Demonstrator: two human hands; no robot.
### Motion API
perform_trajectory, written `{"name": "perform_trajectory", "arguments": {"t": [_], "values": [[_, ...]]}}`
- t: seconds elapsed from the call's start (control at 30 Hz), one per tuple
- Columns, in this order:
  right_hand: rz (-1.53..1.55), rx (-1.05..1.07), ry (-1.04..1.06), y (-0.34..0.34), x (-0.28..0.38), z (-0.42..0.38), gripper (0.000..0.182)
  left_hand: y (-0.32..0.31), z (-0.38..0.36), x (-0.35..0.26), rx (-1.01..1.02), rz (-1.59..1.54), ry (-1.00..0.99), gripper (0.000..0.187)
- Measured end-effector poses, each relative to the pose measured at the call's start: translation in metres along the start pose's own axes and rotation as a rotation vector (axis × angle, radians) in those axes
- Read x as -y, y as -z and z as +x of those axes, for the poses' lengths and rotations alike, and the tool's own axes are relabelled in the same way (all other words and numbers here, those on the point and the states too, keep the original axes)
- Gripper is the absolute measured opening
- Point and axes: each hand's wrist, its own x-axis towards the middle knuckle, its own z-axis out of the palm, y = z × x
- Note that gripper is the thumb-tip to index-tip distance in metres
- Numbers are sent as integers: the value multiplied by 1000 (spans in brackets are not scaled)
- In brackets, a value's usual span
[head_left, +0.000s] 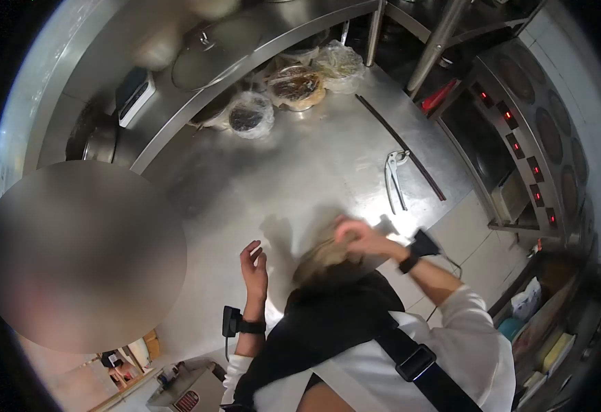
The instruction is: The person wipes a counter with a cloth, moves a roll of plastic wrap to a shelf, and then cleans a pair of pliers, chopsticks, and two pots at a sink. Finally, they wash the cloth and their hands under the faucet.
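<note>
A crumpled brownish cloth point(324, 259), blurred, lies over the metal table's near edge, close to my body. My right hand point(357, 237) is at its upper right side, fingers curled and closed on it, though motion smears the fingertips. To the left, my left hand point(254, 269) is raised with bent fingers apart and nothing in it. Both wrists carry black bands with small devices. Silver pliers point(394, 180) rest on the metal table point(293, 172) beyond my right hand, beside a long dark rod point(402, 147).
Plastic-covered bowls point(250, 115) stand at the table's back under a metal shelf point(177, 113). A scale point(135, 98) and a glass lid point(208, 55) are on that shelf. At right is a cooker unit point(534, 130) with red displays. A large blurred patch hides the left side.
</note>
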Motion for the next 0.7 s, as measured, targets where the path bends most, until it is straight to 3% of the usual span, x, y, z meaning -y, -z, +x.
{"name": "perform_trajectory", "arguments": {"t": [0.03, 0.07, 0.1, 0.17, 0.23, 0.3, 0.37, 0.4, 0.47, 0.5, 0.53, 0.6, 0.7], "values": [[168, -102, -62, 42, 11, -19, 22, -12, -2, -10, 41, -14, 46, 27], [98, -168, -45, 94, -10, -39, 23, -26, -3, -21, 95, -25, 76, 27], [68, -226, 112, 145, -7, -49, 21, -39, -3, -23, 87, -20, 86, 27], [19, -424, 29, 218, 36, -69, 17, -66, -3, -21, 233, -19, 62, 27], [-72, -560, 95, 287, 16, -77, 18, -95, -7, -31, 246, -25, 62, 26], [-7, -622, -7, 325, -15, -76, 18, -117, -8, -29, 353, -65, 50, 25], [-41, -628, -373, 330, -55, -67, 14, -135, -7, -22, 403, -8, 47, 28], [-495, -630, -51, 324, -90, -52, 12, -143, -6, -18, 445, -8, 24, 31], [-607, -616, 64, 281, -76, -24, 10, -153, -1, -12, 535, 13, 12, 39], [-753, -559, 28, 252, -63, -14, 12, -157, 1, -9, 531, 17, 16, 39], [-815, -676, -1, 218, -59, -6, 16, -162, 5, -6, 547, 44, 30, 42], [-897, -684, -145, 163, -57, 10, 22, -169, 13, -3, 558, 70, 34, 45], [-816, -634, -61, 91, -66, 36, 34, -176, 26, 6, 462, 236, 0, 55]]}}
